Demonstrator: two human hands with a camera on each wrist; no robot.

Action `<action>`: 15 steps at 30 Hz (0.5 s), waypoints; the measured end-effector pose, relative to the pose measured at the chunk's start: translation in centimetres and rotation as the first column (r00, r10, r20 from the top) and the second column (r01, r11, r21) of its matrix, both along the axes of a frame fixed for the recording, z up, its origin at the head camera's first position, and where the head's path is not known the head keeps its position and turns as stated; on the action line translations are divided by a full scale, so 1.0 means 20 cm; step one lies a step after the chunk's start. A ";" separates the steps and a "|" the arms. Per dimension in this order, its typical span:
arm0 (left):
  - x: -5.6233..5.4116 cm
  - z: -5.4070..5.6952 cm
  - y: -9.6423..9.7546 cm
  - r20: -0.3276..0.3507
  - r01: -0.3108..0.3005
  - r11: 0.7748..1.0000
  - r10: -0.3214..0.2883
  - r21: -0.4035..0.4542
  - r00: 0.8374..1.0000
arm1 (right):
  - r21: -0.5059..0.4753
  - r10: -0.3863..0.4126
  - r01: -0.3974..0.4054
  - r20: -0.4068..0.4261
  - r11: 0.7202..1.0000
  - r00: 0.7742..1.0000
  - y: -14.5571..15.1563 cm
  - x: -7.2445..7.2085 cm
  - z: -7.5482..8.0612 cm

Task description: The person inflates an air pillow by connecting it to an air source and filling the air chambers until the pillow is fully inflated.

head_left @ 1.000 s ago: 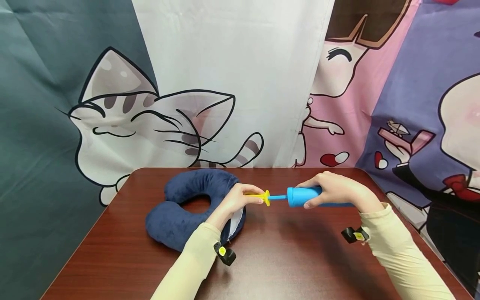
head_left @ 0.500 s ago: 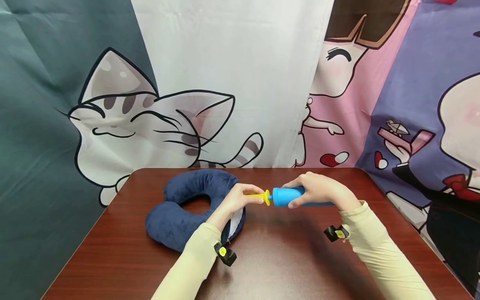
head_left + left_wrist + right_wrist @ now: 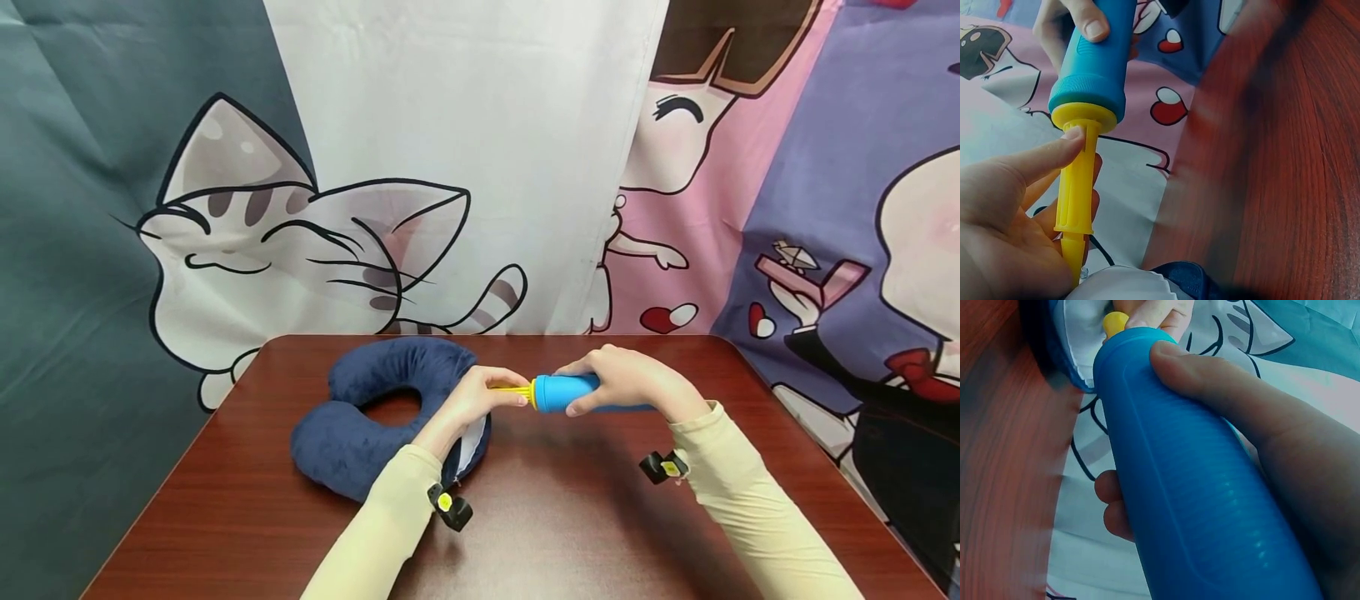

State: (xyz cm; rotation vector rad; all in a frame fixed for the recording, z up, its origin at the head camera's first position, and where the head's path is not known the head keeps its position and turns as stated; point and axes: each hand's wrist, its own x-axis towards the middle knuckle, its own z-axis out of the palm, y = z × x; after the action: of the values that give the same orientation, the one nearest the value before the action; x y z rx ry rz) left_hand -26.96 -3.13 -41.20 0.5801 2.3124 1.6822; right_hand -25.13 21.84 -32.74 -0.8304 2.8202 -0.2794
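A hand pump with a blue barrel (image 3: pixel 553 394) and a yellow nozzle (image 3: pixel 1076 194) is held level above the table. My right hand (image 3: pixel 637 383) grips the barrel, thumb along its top in the right wrist view. The nozzle is pinched between thumb and fingers of my left hand (image 3: pixel 468 402). Barrel end and nozzle collar meet, with no rod showing between them. Left of the pump lies a navy U-shaped neck pillow (image 3: pixel 333 450), its cover open at the near right side, showing white lining. My left hand and forearm hide part of it.
The reddish-brown wooden table (image 3: pixel 540 533) carries the pillow at its left half. Behind it hangs a cartoon-printed cloth (image 3: pixel 465 108). A dark rounded object (image 3: pixel 900 467) stands past the table's right edge.
My right hand has slid the blue barrel left toward my left hand. The thin blue rod seen earlier between barrel and nozzle has gone inside. The left hand and pillow stayed in place.
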 end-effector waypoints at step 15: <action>0.00 0.00 -0.01 -0.014 0.015 1.000 -0.015 -0.016 1.000 | -0.009 -0.011 0.011 -0.019 1.000 1.000 0.13 0.06 0.05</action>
State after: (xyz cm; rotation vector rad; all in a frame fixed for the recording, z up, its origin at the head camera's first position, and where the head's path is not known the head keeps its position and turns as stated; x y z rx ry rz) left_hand -27.03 -3.39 -41.13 0.6070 2.3231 1.6567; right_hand -23.85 24.53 -31.74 -0.8234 2.8437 -0.2875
